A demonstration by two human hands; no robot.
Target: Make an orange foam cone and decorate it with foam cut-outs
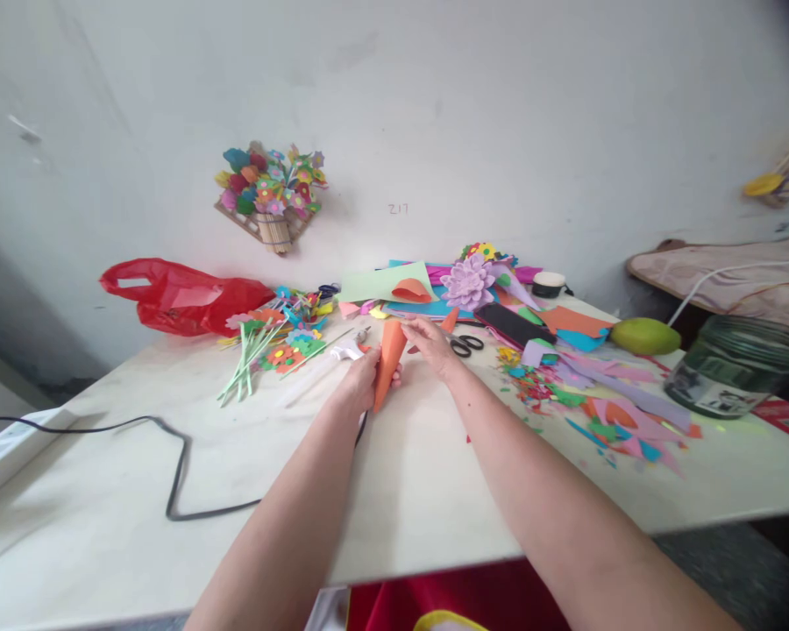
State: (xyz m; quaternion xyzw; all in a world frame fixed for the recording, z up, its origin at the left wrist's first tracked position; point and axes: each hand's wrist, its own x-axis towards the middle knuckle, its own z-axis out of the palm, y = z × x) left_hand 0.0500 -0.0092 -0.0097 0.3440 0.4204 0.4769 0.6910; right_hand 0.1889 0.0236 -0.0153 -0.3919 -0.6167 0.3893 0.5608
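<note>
An orange sheet of craft paper rolled into a narrow cone (388, 361) stands over the table, its point down and its wider end up. My left hand (363, 382) is closed round its lower left side, with fingertips showing behind it on the right. At its top right edge, my right hand (430, 343) pinches the paper between thumb and fingers. Just left of my left hand lies a white glue gun (348, 350) with a clear stick at its back. Black-handled scissors (466, 345) rest right of my right hand.
Paper flowers (285, 356) and green stems (246, 368) lie left, before a red plastic bag (181, 298). Coloured scraps (631, 421), a phone (514, 326), a mango (645, 336) and a glass jar (736, 368) are right. A black cord (182, 464) crosses the table (105, 535).
</note>
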